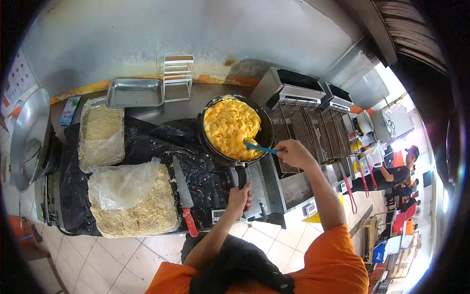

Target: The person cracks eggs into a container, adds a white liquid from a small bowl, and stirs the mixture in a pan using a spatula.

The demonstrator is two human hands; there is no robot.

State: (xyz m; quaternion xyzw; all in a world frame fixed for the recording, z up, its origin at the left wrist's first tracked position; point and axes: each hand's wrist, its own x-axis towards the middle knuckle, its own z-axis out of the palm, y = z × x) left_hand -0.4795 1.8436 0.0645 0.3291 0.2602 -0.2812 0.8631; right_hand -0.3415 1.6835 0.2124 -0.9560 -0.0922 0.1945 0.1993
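My left hand [239, 198] grips the black handle of a dark frying pan [270, 126]. Soft, yellow scrambled eggs [229, 123] fill most of the pan. In my right hand [295, 154] is a blue utensil, probably a spatula [261, 147], whose far end rests in the eggs near the pan's right side. Under the pan handle lies what looks like a kitchen scale [255, 183]. To the left, a large knife [183, 183] with a red handle lies on black plastic sheeting [209, 180], beside a tray of breadcrumbs [143, 217] partly covered by a clear plastic bag.
A second tray of crumbs [104, 123], a shallow metal tray [136, 92] and a white wire rack [178, 79] stand along the back. On the right are fryers with wire baskets [293, 125] and red handles jutting outward. A large metal bowl [31, 139] stands far left; a person [396, 172] is at right.
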